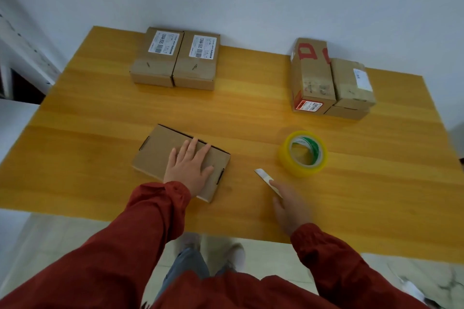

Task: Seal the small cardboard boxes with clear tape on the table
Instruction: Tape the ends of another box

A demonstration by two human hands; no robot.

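While flat, box [155, 155] beneath left fingers [192, 147].

Yellow-orange wooden table [251, 113], grain running left to right. Far left: left labelled box [155, 57] and right labelled box [197, 63] sit side by side, touching, white labels on top. Far right: red-printed box [312, 75] stands tall against a low box [347, 111] that carries another box on top. Near centre-left: flat plain box [155, 150], lid closed, skewed to the table edge. To its right, well apart: tape roll [303, 153] lying flat, hole up. Between them, nearer: thin white strip [262, 174], possibly a cutter, blurred.
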